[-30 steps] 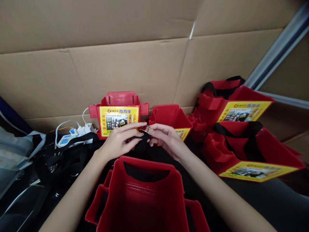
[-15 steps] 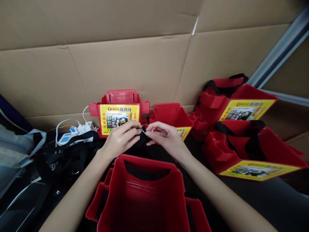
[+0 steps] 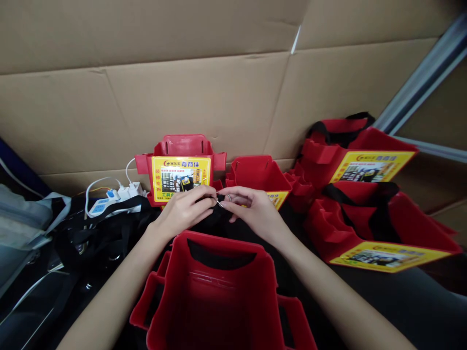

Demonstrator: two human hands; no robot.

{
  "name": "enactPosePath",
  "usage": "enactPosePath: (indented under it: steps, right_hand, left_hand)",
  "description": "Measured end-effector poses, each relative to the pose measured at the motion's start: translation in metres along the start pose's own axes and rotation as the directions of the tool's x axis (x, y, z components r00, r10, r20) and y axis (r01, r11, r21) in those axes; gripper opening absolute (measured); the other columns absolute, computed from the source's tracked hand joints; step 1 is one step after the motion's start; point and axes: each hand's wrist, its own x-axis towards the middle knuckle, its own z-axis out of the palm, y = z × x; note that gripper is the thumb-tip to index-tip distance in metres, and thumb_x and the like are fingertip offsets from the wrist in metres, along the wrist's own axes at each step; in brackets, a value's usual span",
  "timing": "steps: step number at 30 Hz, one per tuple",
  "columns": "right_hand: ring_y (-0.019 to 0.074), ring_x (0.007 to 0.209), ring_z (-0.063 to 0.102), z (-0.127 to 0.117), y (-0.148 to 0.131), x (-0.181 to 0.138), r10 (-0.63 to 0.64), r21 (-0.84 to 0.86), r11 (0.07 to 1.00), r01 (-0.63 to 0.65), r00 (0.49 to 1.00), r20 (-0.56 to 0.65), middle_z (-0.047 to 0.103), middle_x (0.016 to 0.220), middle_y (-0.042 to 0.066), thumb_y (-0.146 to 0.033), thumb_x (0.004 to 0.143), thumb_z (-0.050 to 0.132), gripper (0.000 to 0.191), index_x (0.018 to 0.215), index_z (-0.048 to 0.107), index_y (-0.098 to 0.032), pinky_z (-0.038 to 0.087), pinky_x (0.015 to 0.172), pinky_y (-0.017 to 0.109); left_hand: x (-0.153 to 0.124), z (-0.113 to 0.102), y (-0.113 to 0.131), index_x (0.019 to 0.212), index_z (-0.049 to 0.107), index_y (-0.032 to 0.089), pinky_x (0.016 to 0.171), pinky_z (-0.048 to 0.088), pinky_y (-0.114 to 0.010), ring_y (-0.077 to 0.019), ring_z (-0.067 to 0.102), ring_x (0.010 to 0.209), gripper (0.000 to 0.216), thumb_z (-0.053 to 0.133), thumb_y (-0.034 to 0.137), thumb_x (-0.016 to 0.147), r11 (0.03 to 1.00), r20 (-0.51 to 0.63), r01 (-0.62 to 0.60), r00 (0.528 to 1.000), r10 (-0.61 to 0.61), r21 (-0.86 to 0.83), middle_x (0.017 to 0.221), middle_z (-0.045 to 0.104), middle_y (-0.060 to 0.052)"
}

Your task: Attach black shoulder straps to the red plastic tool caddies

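The fingers (image 3: 204,195) of the left hand (image 3: 184,210) are pinched shut on the end of a black strap (image 3: 215,216). The fingers (image 3: 235,193) of the right hand (image 3: 253,210) close thumb to forefinger on a small metal ring (image 3: 223,200). Strap and ring sit right where the two sets of fingertips meet, held just above the far rim of the nearest red bin (image 3: 215,291).

A second ago the ring stood up clear between the hands, with the strap laid flat across the fingertips. Now the ring is lower and partly hidden behind the right thumb, and the strap is bunched under the left fingers. Both hands have drawn a little closer together but have hardly shifted on the whole.

The strap runs down out of sight behind the near bin's rim, so its lower end cannot be made out. Just behind the hands stands a labelled red bin (image 3: 181,146) with a yellow sticker, its lower edge covered by the left knuckles. An open red bin (image 3: 257,172) stands beside it. To the right, well apart, lies a pile of red bins (image 3: 365,204) looped with black webbing. To the left there is a white power strip (image 3: 116,197) and a heap of black straps (image 3: 95,233) on the dark tabletop (image 3: 419,301). A cardboard wall (image 3: 182,97) stands behind everything.
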Motion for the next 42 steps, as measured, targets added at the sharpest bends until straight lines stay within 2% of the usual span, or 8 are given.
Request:
enactPosePath:
  steps: [4, 7, 13, 20, 24, 29, 35, 42]
  right_hand:
    - [0.0090, 0.060, 0.052, -0.001, 0.001, 0.000, 0.015, -0.051, 0.999, -0.012, 0.998, 0.061, 0.052, 0.066, -0.001, -0.027, 0.070, 0.065, 0.014, 0.073, 0.056, -0.016, 0.052, 0.046, 0.020]
    - [0.0084, 0.057, 0.051, 0.000, 0.002, -0.001, -0.033, -0.127, 0.991, 0.040, 0.998, 0.055, 0.049, 0.066, -0.001, -0.028, 0.075, 0.059, 0.015, 0.072, 0.051, -0.017, 0.051, 0.045, 0.020]
    - [0.0078, 0.051, 0.050, 0.004, 0.004, -0.006, -0.249, -0.492, 0.849, 0.194, 0.967, -0.048, 0.050, 0.065, -0.002, -0.025, 0.083, 0.046, 0.009, 0.080, 0.043, -0.018, 0.046, 0.049, 0.020]
    - [0.0118, 0.065, 0.057, 0.004, 0.006, -0.007, -0.462, -0.680, 0.640, 0.358, 0.886, 0.032, 0.057, 0.076, 0.003, -0.022, 0.087, 0.041, 0.004, 0.088, 0.044, -0.019, 0.045, 0.057, 0.022]
    - [0.0117, 0.072, 0.058, 0.005, 0.000, -0.009, -0.432, -0.561, 0.735, 0.382, 0.901, 0.048, 0.058, 0.082, 0.003, -0.024, 0.087, 0.044, 0.007, 0.091, 0.047, -0.019, 0.048, 0.059, 0.021]
    - [0.0132, 0.082, 0.060, 0.006, -0.009, -0.010, -0.255, -0.134, 0.959, 0.250, 0.967, -0.021, 0.058, 0.089, 0.003, -0.026, 0.080, 0.055, 0.020, 0.098, 0.050, -0.020, 0.051, 0.050, 0.017]
    - [0.0101, 0.071, 0.060, -0.003, -0.012, -0.004, -0.080, 0.166, 0.983, 0.075, 0.996, 0.024, 0.063, 0.087, 0.003, -0.028, 0.079, 0.058, 0.022, 0.098, 0.058, -0.018, 0.053, 0.053, 0.019]
    - [0.0100, 0.069, 0.062, -0.010, -0.010, 0.001, 0.043, 0.236, 0.969, -0.066, 0.994, 0.102, 0.065, 0.084, 0.001, -0.017, 0.065, 0.071, 0.025, 0.089, 0.066, -0.017, 0.055, 0.057, 0.021]
  left_hand:
    - [0.001, -0.003, 0.002, 0.083, 0.052, 0.017, 0.072, 0.048, -0.023, -0.0117, 0.056, 0.083, 0.007, 0.046, 0.013, 0.084, 1.000, 0.030, 0.020, 0.999, -0.020, -0.012, 0.096, 0.055, -0.004]
    - [0.004, -0.007, 0.002, 0.083, 0.050, 0.016, 0.076, 0.047, -0.025, -0.0128, 0.054, 0.086, 0.002, 0.050, 0.015, 0.081, 0.969, 0.101, 0.107, 0.991, -0.087, -0.223, 0.096, 0.054, -0.005]
    - [0.011, -0.007, 0.005, 0.091, 0.047, 0.017, 0.071, 0.047, -0.025, -0.0124, 0.054, 0.079, 0.017, 0.054, 0.030, 0.081, 0.660, 0.278, 0.462, 0.886, -0.371, -0.592, 0.088, 0.055, -0.003]
    - [0.015, -0.010, 0.009, 0.084, 0.057, 0.016, 0.061, 0.044, -0.020, -0.0092, 0.054, 0.067, 0.013, 0.060, 0.026, 0.077, 0.448, 0.343, 0.590, 0.783, -0.518, -0.671, 0.074, 0.059, 0.000]
    - [0.015, -0.015, 0.011, 0.080, 0.063, 0.015, 0.065, 0.046, -0.022, -0.0101, 0.056, 0.067, 0.012, 0.065, 0.025, 0.072, 0.479, 0.301, 0.588, 0.780, -0.548, -0.652, 0.073, 0.063, -0.001]
    - [0.018, -0.010, 0.013, 0.074, 0.059, 0.016, 0.063, 0.044, -0.022, -0.0102, 0.054, 0.069, 0.008, 0.061, 0.024, 0.076, 0.565, 0.186, 0.558, 0.791, -0.582, -0.608, 0.074, 0.060, 0.000]
    - [0.019, -0.011, 0.018, 0.071, 0.049, 0.015, 0.066, 0.047, -0.023, -0.0115, 0.059, 0.077, 0.011, 0.057, 0.019, 0.077, 0.454, 0.186, 0.518, 0.782, -0.594, -0.725, 0.085, 0.062, -0.004]
    - [0.020, -0.010, 0.019, 0.071, 0.049, 0.014, 0.063, 0.045, -0.020, -0.0083, 0.057, 0.067, 0.012, 0.061, 0.015, 0.073, 0.393, 0.190, 0.513, 0.759, -0.623, -0.763, 0.076, 0.061, -0.001]
